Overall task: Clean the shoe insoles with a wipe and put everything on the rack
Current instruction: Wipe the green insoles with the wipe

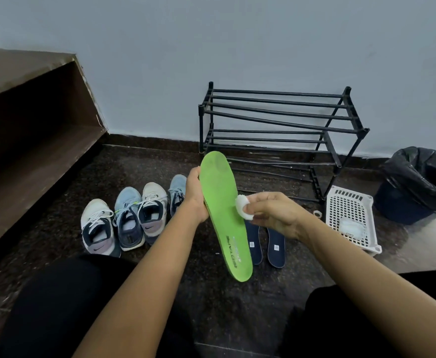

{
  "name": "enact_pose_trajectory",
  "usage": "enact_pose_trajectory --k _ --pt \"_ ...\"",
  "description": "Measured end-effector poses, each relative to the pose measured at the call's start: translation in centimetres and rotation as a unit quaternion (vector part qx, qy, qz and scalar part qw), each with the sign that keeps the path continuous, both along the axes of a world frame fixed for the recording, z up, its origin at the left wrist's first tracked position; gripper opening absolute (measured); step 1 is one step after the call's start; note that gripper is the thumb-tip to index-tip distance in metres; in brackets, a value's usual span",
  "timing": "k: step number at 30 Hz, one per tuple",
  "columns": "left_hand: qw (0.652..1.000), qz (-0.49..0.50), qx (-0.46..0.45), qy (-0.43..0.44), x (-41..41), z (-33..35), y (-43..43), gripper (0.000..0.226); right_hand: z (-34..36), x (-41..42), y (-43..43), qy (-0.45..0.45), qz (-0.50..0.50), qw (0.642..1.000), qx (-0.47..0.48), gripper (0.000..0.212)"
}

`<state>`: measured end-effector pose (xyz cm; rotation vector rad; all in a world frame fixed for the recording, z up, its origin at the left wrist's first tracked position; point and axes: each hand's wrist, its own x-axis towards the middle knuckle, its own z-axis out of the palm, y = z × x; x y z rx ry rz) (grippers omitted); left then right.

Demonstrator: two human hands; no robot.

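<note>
now | left hand (195, 196) grips green insole (222, 202) | right hand (276, 213) pinches wipe (242, 206) on it | its print unreadable | shoes (151, 215) bear swoosh

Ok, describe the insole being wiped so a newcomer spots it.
Find the black rack by the wall. In front, the left hand holds an insole while the right hand presses a white wipe on it. It is bright green; the floor insoles are dark blue.

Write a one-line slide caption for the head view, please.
Left hand grips a green foam insole while the right hand presses a white wipe against it, near a black tubular shoe rack.
</note>
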<state>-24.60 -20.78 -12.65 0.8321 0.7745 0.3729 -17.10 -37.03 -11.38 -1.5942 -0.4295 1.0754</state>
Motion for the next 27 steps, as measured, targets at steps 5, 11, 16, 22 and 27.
enact_pose_trajectory --k 5,11,16,22,27 --pt "0.999 -0.013 -0.038 0.033 -0.9 -3.5 0.4 0.047 -4.9 -0.1 0.9 0.054 -0.018 0.998 -0.028 0.025" --pt "0.995 -0.03 -0.019 0.09 -1.5 -7.0 0.8 0.049 -9.8 -1.4 2.2 0.034 -0.067 0.995 -0.061 0.015" --pt "0.992 -0.001 -0.024 0.126 -1.6 -11.0 1.2 0.045 -13.2 -1.0 2.8 -0.02 -0.135 0.987 -0.09 0.015" --pt "0.976 0.041 -0.08 0.199 -2.0 -15.8 1.0 0.05 -17.1 0.5 4.3 -0.069 -0.171 0.972 -0.144 0.013" --pt "0.964 0.067 -0.067 0.248 -1.7 -19.0 1.7 0.041 -19.5 2.3 6.7 -0.076 -0.183 0.965 -0.171 0.011"
